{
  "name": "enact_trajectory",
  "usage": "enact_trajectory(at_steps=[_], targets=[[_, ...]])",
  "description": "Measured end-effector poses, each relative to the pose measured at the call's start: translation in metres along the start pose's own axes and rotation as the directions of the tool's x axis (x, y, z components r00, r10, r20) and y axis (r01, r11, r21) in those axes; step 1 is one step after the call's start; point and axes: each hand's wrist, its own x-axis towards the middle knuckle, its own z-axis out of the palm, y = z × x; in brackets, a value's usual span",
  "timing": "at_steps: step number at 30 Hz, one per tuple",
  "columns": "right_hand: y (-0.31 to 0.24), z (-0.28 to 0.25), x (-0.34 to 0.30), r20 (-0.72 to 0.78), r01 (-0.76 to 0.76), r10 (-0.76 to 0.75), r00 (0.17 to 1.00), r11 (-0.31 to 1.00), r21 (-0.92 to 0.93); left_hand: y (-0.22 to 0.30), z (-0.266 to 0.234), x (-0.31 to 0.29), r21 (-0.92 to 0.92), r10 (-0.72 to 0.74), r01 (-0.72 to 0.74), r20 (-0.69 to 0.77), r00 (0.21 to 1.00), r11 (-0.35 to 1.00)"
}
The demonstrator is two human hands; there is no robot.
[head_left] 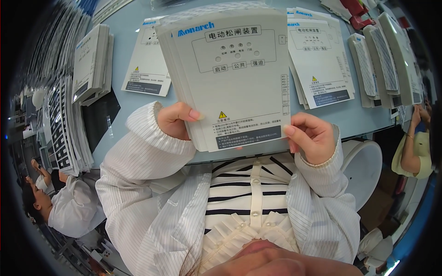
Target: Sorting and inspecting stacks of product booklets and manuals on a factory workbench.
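Note:
A thick stack of white printed panel labels, with rows of small holes, a yellow warning triangle and a dark band at the bottom, is held up in front of me, slightly fanned at its left side. My left hand grips its lower left edge, thumb lying on the front and fingers behind. At the lower right corner my right hand pinches the stack between thumb and fingers. The fingertips behind it are mostly hidden. Matching labels lie on the table to the left, and a fanned pile of labels lies to the right.
On the left of the blue-grey table stand another label stack and black-and-white sheets. Tall stacks line the right, near a red tool. A white bin stands below the edge. Other people work nearby.

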Motion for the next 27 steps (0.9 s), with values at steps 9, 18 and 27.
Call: enact_trajectory(at_steps=[9,18,27], targets=[[-0.008,-0.047,0.006,-0.397,0.335,-0.392,0.830,0.919,-0.206,0.003,-0.005,-0.002,0.116,-0.050,0.052,-0.025,0.998,0.992],[-0.017,-0.077,0.011,-0.505,0.426,-0.514,0.693,0.858,-0.288,0.005,0.002,-0.002,0.131,-0.038,0.035,0.015,0.999,0.991],[-0.009,-0.070,0.024,-0.440,0.316,-0.803,0.402,0.572,-0.757,0.002,0.007,-0.003,0.178,0.016,0.008,-0.135,0.991,0.984]])
